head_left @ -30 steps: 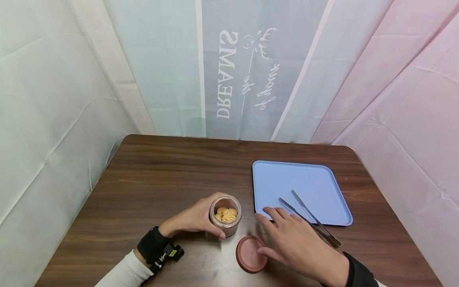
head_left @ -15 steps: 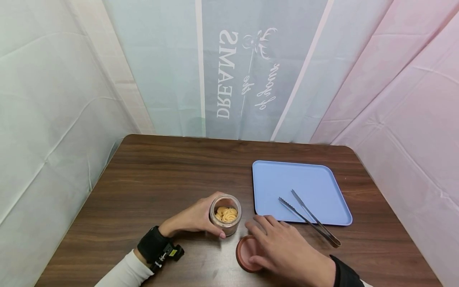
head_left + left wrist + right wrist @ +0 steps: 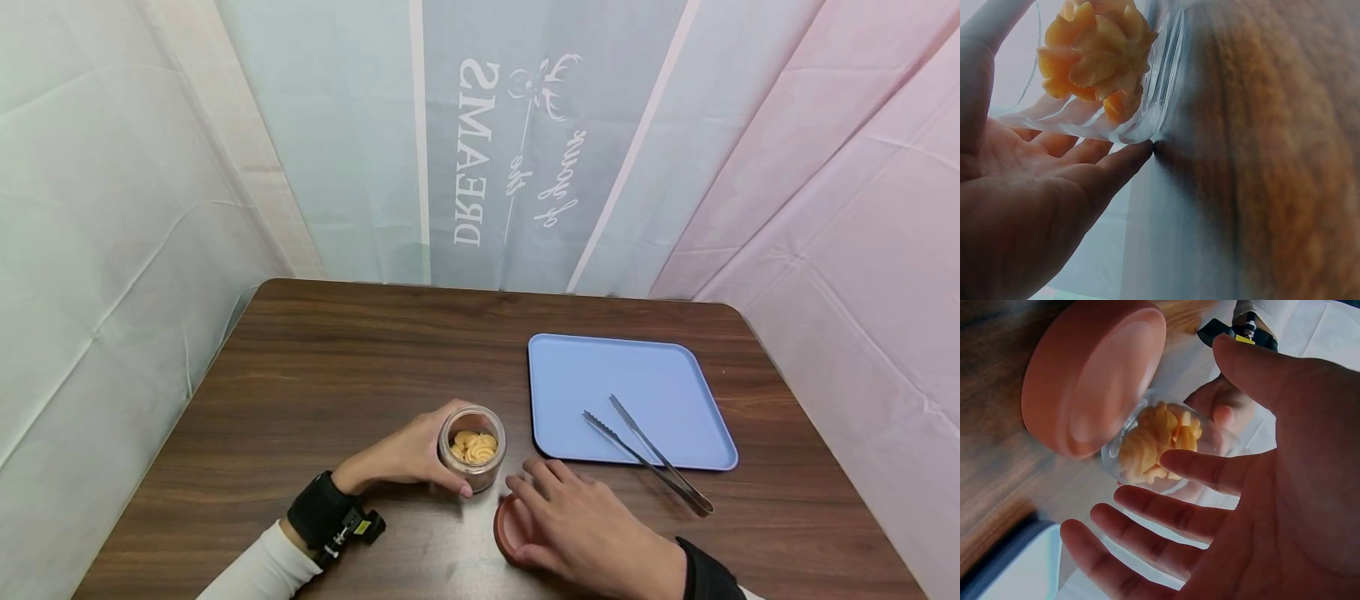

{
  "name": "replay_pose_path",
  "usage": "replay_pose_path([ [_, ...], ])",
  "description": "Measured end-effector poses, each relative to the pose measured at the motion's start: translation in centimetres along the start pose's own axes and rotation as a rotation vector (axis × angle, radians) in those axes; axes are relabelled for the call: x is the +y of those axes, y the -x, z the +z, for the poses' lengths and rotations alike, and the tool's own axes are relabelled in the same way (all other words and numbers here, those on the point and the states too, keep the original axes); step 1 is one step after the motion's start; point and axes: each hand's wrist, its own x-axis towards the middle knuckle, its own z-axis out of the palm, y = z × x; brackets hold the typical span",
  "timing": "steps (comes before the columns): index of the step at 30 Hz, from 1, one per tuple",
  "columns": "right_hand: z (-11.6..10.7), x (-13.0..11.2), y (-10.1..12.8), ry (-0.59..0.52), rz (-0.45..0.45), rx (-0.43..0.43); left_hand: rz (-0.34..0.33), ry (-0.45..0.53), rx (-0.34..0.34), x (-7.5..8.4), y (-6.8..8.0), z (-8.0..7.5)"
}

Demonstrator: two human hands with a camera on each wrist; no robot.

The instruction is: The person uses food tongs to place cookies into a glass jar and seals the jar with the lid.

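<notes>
In the head view my left hand (image 3: 412, 450) holds a clear glass jar (image 3: 482, 481) that stands upright without its lid on the table. Piped yellow cookies (image 3: 477, 448) lie inside; the left wrist view shows these cookies (image 3: 1107, 47) through the glass. My right hand (image 3: 588, 525) hovers over a round reddish-brown lid (image 3: 512, 527) lying on the table just right of the jar, and covers part of it. In the right wrist view its fingers are spread and apart from the lid (image 3: 1085, 381).
On the right lies a light blue tray (image 3: 585, 367). Metal tongs (image 3: 660, 467) rest across its front edge, their handle end over the wooden table (image 3: 337, 350). Fabric curtains (image 3: 360, 150) hang behind and at both sides.
My right hand has moved left and toward me, from beside the tongs to over the lid. The left hand and the jar have stayed in place.
</notes>
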Motion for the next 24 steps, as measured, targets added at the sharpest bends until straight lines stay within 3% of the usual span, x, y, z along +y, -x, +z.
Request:
replay_pose_path([
  [24,1.6,0.1,-0.7,-0.094,0.008,-0.090,-0.007,-0.011,0.004,0.0,0.0,0.1],
])
